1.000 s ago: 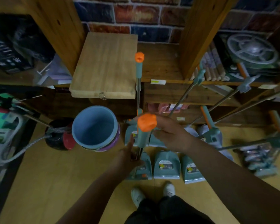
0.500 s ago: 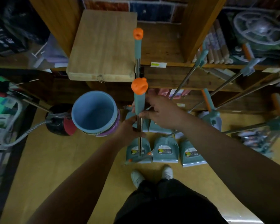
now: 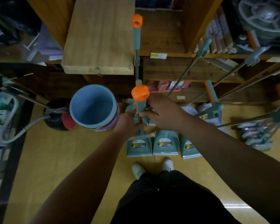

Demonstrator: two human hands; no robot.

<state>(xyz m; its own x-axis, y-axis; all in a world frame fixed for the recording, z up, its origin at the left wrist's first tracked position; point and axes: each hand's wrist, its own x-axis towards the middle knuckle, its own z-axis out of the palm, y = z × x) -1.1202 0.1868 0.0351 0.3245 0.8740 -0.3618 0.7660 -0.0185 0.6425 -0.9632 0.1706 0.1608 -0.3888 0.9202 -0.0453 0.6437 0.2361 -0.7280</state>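
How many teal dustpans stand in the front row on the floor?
3, side by side: left dustpan, at the foot of the held handle; middle dustpan; right dustpan, partly under the right forearm. Others behind may be hidden.

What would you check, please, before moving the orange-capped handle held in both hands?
1. The left hand grips the handle low down: ok.
2. The right hand holds the handle just under the orange cap: ok.
3. The orange cap is apart from the wooden board: ok.
4. The blue bucket on the left is apart from the handle: ok.
5. The dustpan at the handle's foot is lifted off the floor: cannot tell.
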